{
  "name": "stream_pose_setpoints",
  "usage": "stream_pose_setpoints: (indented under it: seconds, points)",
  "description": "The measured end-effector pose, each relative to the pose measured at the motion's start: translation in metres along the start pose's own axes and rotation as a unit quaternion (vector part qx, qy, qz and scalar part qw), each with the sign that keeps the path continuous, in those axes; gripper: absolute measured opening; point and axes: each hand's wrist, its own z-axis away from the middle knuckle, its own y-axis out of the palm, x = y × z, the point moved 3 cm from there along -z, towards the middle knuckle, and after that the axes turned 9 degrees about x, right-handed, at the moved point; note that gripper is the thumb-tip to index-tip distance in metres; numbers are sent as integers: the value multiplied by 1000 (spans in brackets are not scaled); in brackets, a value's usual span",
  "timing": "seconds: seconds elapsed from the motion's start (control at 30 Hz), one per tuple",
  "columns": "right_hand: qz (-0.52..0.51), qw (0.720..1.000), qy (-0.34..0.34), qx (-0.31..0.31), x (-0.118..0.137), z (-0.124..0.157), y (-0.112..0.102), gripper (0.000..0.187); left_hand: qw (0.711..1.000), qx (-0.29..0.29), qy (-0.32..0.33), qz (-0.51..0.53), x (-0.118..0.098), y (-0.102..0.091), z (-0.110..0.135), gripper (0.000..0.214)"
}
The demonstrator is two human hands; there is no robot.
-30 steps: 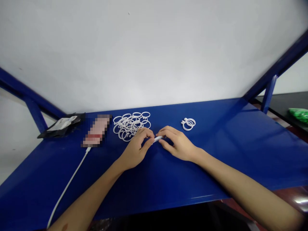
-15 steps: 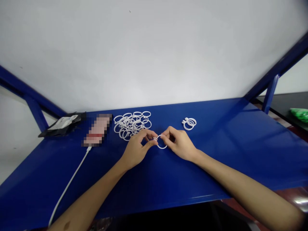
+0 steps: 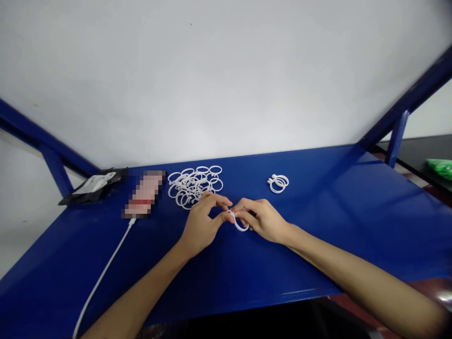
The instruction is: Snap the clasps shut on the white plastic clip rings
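A thin white plastic ring (image 3: 241, 229) is pinched between both hands above the blue table (image 3: 226, 278). My left hand (image 3: 205, 223) grips it at its upper left, thumb against forefinger. From the other side, my right hand (image 3: 263, 220) holds its upper edge with closed fingers. The fingertips hide part of the ring. Behind my left hand lies a tangled pile of similar white rings (image 3: 187, 181), each with small knobs. Farther right, a few white rings (image 3: 279, 183) overlap in a small group.
To the left lie a pixelated pink phone-like object (image 3: 144, 194) with a white cable (image 3: 104, 273) and a black plastic package (image 3: 95, 184) with a white label. A white wall (image 3: 226, 80) rises behind the table. Blue frame bars (image 3: 397, 139) stand at both sides.
The held ring has tilted and sits slightly lower and nearer. My right fingers have shifted from its right side towards its upper left, close to my left fingertips.
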Motion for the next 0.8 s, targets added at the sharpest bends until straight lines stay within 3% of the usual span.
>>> stream_pose_setpoints:
  seconds: [0.2, 0.37, 0.57, 0.73, 0.8]
  points:
    - [51, 997, 27, -46, -8, 0, -3, 17, 1000, 5, 16, -26, 2, 2, -2, 10]
    - [40, 998, 42, -20, -10, -1, -5, 18, 998, -14, 57, -26, 3, 2, -2, 15]
    - [55, 998, -3, -8, -1, 3, -3, 21, 996, -17, 86, -34, 0, 2, -1, 22]
    - [63, 998, -3, -1, -2, 2, 1, 19, 996, -1, 55, -67, 12, -1, -4, 6]
    - [104, 994, 16, -32, -7, 0, -6, 17, 991, 1, 30, -132, 22, -5, -8, 24]
